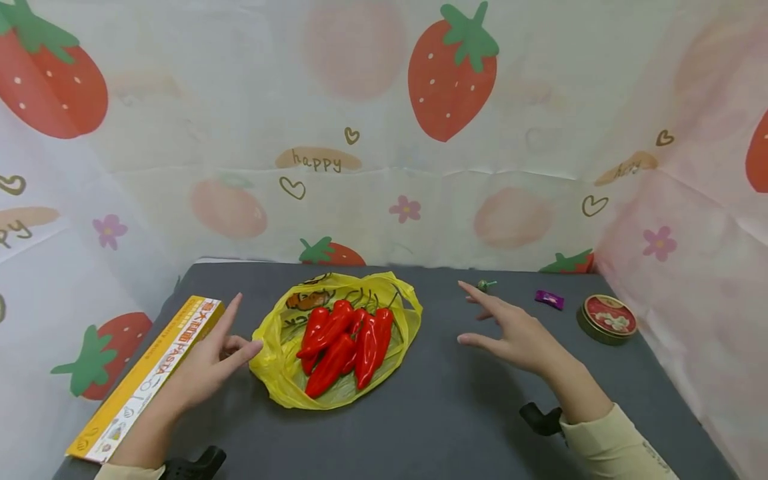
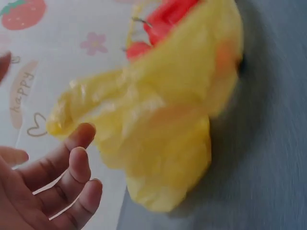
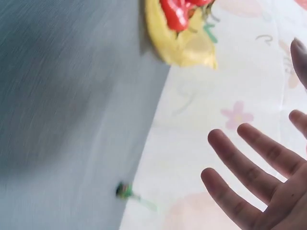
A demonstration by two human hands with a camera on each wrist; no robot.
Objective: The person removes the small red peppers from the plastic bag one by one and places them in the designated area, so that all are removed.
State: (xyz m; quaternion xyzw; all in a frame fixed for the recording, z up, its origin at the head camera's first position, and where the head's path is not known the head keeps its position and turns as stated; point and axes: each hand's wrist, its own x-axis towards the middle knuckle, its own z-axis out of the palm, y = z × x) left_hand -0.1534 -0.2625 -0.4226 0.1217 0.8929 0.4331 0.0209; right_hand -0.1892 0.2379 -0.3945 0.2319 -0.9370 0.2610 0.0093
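Several red peppers [image 1: 342, 340] with dark stems lie inside a yellow plastic bag [image 1: 279, 373], its mouth spread wide on the grey table. My left hand [image 1: 210, 360] hovers at the bag's left edge, index finger extended and the other fingers loosely bent, holding nothing. In the left wrist view the bag's side [image 2: 158, 129] is just beyond those fingers; whether they touch it I cannot tell. My right hand [image 1: 510, 333] is raised over the table right of the bag, fingers spread and nothing in them. Beyond its fingertips lies a small green object [image 1: 485, 285] with a thin stick.
A long yellow and white pasta box [image 1: 150, 373] lies along the left edge, partly behind my left forearm. A small purple packet [image 1: 549, 299] and a round red-lidded tin [image 1: 609, 319] sit at the back right. Strawberry-print cloth [image 1: 384, 133] hangs behind and beside the table.
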